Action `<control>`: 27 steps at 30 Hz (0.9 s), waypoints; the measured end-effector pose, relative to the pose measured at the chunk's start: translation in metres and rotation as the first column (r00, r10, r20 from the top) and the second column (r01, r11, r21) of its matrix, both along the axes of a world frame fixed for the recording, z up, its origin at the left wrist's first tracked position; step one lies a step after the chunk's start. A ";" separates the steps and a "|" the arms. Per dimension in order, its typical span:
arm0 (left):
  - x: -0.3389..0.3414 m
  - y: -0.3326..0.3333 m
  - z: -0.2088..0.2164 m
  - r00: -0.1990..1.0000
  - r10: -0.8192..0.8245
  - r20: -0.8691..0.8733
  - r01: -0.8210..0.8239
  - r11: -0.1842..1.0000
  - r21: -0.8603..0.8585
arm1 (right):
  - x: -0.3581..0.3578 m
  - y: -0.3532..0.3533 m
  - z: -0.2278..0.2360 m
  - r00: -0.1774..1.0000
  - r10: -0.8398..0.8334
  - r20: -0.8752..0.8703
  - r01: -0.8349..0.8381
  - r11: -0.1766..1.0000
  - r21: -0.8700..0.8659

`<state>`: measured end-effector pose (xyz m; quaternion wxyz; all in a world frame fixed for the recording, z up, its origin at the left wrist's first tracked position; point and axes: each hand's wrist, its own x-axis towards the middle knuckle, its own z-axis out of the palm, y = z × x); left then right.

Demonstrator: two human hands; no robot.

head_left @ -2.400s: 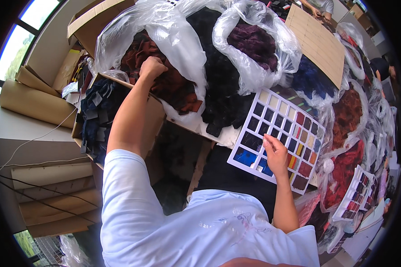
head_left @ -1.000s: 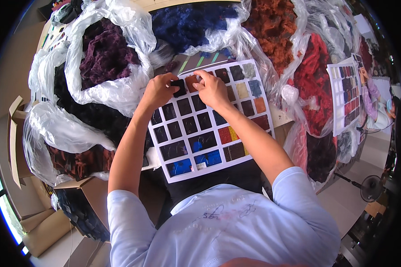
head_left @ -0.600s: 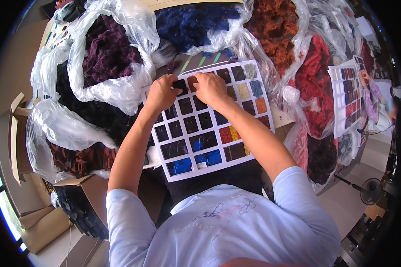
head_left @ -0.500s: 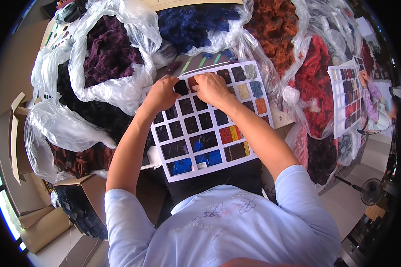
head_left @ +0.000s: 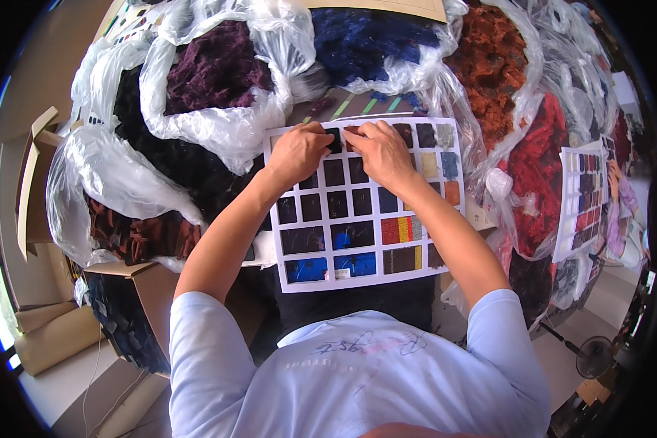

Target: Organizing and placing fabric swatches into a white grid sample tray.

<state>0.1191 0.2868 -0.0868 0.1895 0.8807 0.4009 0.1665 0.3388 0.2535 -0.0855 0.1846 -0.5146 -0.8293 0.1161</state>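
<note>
A white sample card with a grid of windows lies in front of me, its lower edge over my lap. Most windows hold dark samples; others are blue, grey, cream, orange or striped red and yellow. Along the card's top row, my left hand has its fingers bunched at a black sample; whatever lies under the fingertips is hidden. Just right of it, my right hand has its fingers closed at the edge of a rust-brown sample. The hands are close but apart, and both forearms cross the card.
Beyond the card stand clear plastic bags with purple, blue, rust and red fluffy fibre. Cardboard boxes are at the left. At far right, another person's hand touches a similar card.
My view has shifted, so the card and bags appear farther right. Both hands stay at the top row, and the card looks straighter.
</note>
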 end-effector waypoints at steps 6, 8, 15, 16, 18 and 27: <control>0.030 -0.025 0.004 0.995 0.062 -0.083 -0.055 0.994 0.092 | 0.004 -0.010 0.014 0.954 0.084 0.286 -0.103 0.993 0.053; 0.023 -0.034 0.012 0.996 0.090 -0.004 -0.089 0.990 0.111 | 0.013 -0.005 0.014 0.944 0.111 0.312 -0.136 0.989 0.061; -0.094 -0.094 0.012 0.620 0.765 0.173 -0.778 0.629 0.005 | 0.016 0.007 0.026 0.887 0.182 0.424 -0.209 0.978 0.016; -0.111 -0.089 0.002 0.568 0.814 0.125 -0.814 0.578 -0.065 | 0.011 0.025 0.034 0.843 0.227 0.487 -0.190 0.974 -0.124; -0.128 -0.082 -0.006 0.546 0.835 0.065 -0.798 0.542 -0.264 | 0.002 0.047 0.046 0.835 0.254 0.487 -0.133 0.954 -0.270; -0.129 -0.120 -0.006 0.540 0.840 0.042 -0.775 0.516 -0.364 | -0.092 0.124 0.057 0.998 0.047 0.033 -0.050 0.995 0.085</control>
